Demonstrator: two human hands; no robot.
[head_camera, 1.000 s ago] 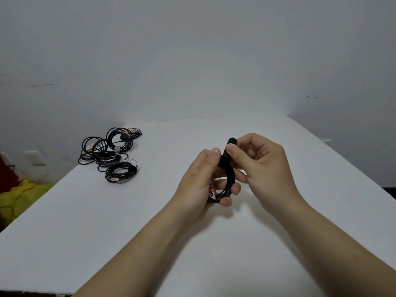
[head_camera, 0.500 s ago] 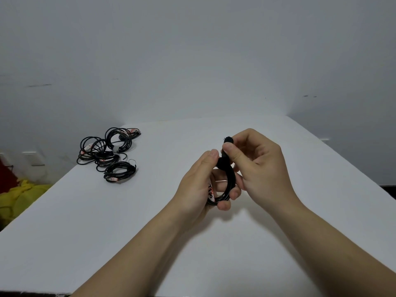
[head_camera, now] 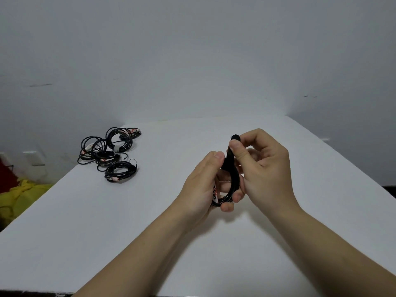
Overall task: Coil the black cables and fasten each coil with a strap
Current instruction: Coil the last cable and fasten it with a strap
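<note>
1. Head view: the black cable coil (head_camera: 233,186) is a small round bundle of thin, smooth loops. It is held above the middle of the matte white table (head_camera: 107,232), and a white label (head_camera: 215,193) with red marks sits on its lower side.
2. A black strap (head_camera: 229,162), which looks soft like fabric, goes around the top of the coil, and its free end stands upward.
3. The left hand (head_camera: 201,185) grasps the coil with curled fingers, the thumb near the strap. The right hand (head_camera: 264,166) pinches the strap end between thumb and forefinger.
4. The fingers hide much of the coil.
5. Well apart, at the far left of the table, lies a pile of coiled black cables (head_camera: 109,153). A yellow cloth (head_camera: 23,196) is beside the table, and a plain grey wall (head_camera: 192,61) stands behind.
</note>
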